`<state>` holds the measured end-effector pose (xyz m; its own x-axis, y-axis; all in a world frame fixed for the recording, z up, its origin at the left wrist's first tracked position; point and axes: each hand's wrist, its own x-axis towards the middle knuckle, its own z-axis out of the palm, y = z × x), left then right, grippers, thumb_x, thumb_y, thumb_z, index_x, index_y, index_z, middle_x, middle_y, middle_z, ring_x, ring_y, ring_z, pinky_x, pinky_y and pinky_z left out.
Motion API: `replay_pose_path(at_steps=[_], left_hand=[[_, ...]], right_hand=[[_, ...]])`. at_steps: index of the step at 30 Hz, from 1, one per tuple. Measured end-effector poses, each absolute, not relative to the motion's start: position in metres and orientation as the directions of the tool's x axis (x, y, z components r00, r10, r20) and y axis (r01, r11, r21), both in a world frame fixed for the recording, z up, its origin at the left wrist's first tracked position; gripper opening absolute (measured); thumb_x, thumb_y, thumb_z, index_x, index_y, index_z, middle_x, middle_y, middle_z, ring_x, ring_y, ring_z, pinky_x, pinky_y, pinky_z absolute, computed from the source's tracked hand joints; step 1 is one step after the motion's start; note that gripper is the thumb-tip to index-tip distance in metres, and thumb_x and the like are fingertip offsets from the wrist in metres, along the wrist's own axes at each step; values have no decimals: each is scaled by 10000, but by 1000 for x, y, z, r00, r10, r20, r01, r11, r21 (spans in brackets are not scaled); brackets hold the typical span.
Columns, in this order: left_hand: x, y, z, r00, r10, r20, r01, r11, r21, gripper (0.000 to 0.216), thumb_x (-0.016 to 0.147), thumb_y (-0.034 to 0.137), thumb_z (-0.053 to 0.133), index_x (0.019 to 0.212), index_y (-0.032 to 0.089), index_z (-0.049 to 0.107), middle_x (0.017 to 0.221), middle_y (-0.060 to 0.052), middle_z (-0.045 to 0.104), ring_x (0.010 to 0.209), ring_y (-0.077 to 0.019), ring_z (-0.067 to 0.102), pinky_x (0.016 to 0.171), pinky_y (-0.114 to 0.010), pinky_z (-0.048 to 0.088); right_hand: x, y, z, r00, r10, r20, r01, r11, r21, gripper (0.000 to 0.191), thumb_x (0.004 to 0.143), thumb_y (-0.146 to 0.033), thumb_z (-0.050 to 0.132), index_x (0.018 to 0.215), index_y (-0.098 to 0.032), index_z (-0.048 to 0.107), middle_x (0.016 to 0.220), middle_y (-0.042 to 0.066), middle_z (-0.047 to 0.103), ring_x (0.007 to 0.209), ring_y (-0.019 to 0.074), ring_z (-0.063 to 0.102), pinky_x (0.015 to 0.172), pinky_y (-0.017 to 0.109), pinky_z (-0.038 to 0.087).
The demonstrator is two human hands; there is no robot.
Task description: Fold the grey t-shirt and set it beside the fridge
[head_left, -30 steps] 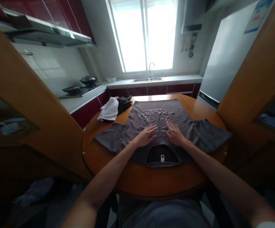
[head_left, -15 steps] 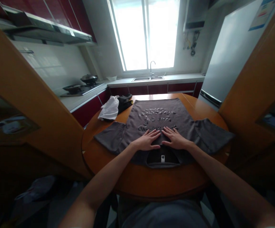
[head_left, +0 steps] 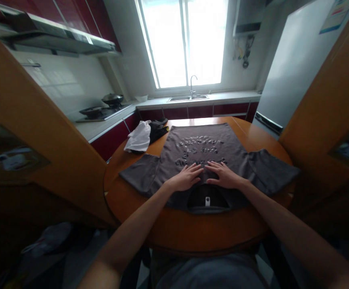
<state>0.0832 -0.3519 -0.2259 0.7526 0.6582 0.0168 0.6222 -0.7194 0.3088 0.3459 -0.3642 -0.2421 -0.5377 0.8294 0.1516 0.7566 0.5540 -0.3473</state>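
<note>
A dark grey T-shirt (head_left: 204,138) lies spread front side up, its neckline toward me and its hem at the far side. Raised dark lettering runs across its chest, and a small white label shows inside the collar. My left hand (head_left: 186,177) rests flat on the upper chest, left of the middle, with fingers stretched out. Just right of the middle, my right hand (head_left: 225,176) lies flat on the cloth too, fingers extended. A narrow gap separates the two hands. Both cover part of the lowest row of lettering.
The shirt lies on a round wooden table (head_left: 198,233). White and black clothes (head_left: 138,137) are bunched at its far left edge. Beyond are a stove with pans (head_left: 112,99), a sink (head_left: 178,98) under the window, and a fridge (head_left: 294,64) at right.
My left thumb has drawn in closer to its fingers. Both hands stay in nearly the same place on the shirt, which looks unchanged.
</note>
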Motion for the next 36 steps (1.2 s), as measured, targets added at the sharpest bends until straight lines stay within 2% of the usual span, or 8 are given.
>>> replay_pose_path(at_steps=[4, 8, 13, 18, 23, 27, 30, 36], left_hand=[[85, -351, -230, 733, 679, -34, 657, -696, 290, 594, 1039, 449, 444, 1602, 344, 284, 1684, -65, 209, 1557, -337, 135, 1215, -648, 136], [84, -351, -228, 698, 716, 18, 685, -674, 277, 579, 1050, 490, 386, 1602, 343, 286, 1686, -69, 216, 1565, -335, 88, 1211, -666, 101], [77, -346, -230, 591, 802, -92, 789, -550, 275, 634, 1020, 573, 400, 1602, 345, 288, 1698, -84, 151, 1553, -409, 58, 1177, -716, 106], [74, -342, -232, 594, 799, -88, 785, -553, 278, 637, 1004, 607, 407, 1588, 369, 319, 1698, -64, 174, 1554, -392, 102, 1197, -681, 122], [79, -346, -227, 586, 809, -31, 786, -559, 264, 593, 1028, 559, 387, 1575, 334, 345, 1698, -75, 183, 1566, -332, 96, 1208, -655, 132], [77, -343, -216, 613, 777, -145, 779, -563, 275, 647, 1011, 593, 405, 1594, 334, 293, 1706, -84, 131, 1567, -344, 62, 1204, -653, 140], [76, -324, -205, 653, 726, -217, 755, -600, 263, 713, 983, 618, 456, 1604, 328, 262, 1705, -100, 122, 1564, -360, 54, 1198, -659, 139], [99, -252, -203, 532, 845, -50, 834, -513, 201, 650, 1037, 562, 333, 1606, 257, 267, 1701, -106, 155, 1568, -326, 74, 1221, -592, 160]], right_hand=[[347, -362, -243, -553, 820, 148, 746, 567, -349, 683, 912, -585, 615, 1512, -285, 485, 1625, 129, 352, 1518, 329, 280, 1199, 643, 188], [348, -360, -245, -547, 827, 133, 753, 555, -354, 596, 963, -520, 559, 1503, -274, 496, 1626, 121, 354, 1518, 307, 288, 1201, 636, 191], [350, -358, -247, -549, 823, 143, 754, 562, -341, 554, 971, -490, 550, 1483, -280, 520, 1617, 107, 378, 1513, 295, 301, 1206, 615, 203], [350, -357, -248, -557, 817, 149, 752, 573, -327, 540, 985, -474, 523, 1485, -272, 517, 1615, 111, 382, 1508, 293, 313, 1204, 603, 220], [348, -359, -249, -547, 823, 154, 758, 564, -326, 537, 985, -470, 522, 1481, -264, 517, 1608, 117, 394, 1503, 300, 322, 1197, 621, 224], [346, -357, -248, -529, 833, 162, 765, 551, -334, 563, 970, -422, 547, 1496, -227, 494, 1628, 147, 347, 1499, 306, 330, 1193, 610, 242], [345, -343, -243, -496, 852, 168, 788, 522, -327, 604, 973, -414, 535, 1532, -207, 439, 1650, 153, 295, 1523, 299, 275, 1202, 590, 237], [342, -273, -232, -323, 933, 159, 893, 356, -275, 607, 1019, -410, 430, 1565, -151, 370, 1663, 163, 254, 1547, 287, 198, 1223, 555, 194]])
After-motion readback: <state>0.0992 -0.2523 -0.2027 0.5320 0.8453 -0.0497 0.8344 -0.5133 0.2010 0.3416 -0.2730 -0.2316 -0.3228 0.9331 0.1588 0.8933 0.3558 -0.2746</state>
